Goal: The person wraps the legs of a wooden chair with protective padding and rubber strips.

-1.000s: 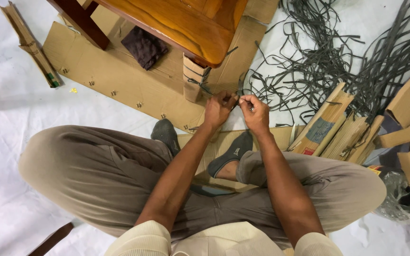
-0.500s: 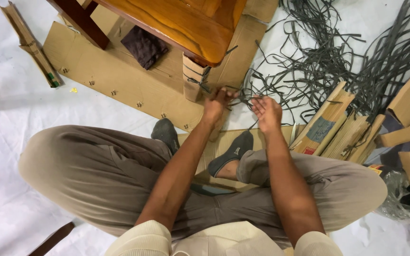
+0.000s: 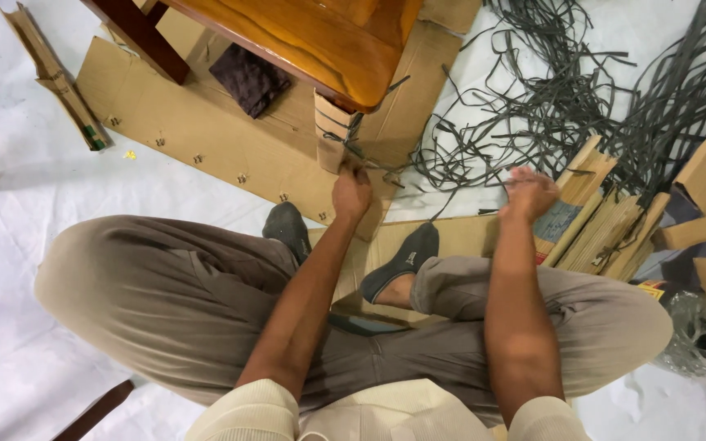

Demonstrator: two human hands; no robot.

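Hands (image 3: pixel 351 193) apart, strap (image 3: pixel 418 175) between

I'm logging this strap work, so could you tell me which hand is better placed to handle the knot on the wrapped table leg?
Probably the left hand: it sits at the strap knot on the cardboard-wrapped leg. The right hand is off by the cardboard bundles.

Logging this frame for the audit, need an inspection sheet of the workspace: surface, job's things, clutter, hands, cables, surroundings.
Surface: white floor sheet with flattened cardboard on it.
Job's things: cardboard-wrapped table leg bound with grey strap.
Clutter: loose grey strap pile, cardboard corner pieces, dark cloth.
Hands: left hand at the wrapped leg's strap; right hand closed, apart to the right, contents unclear.
Cables: nothing seen.
Surroundings: wooden table, person seated cross-legged in grey socks.
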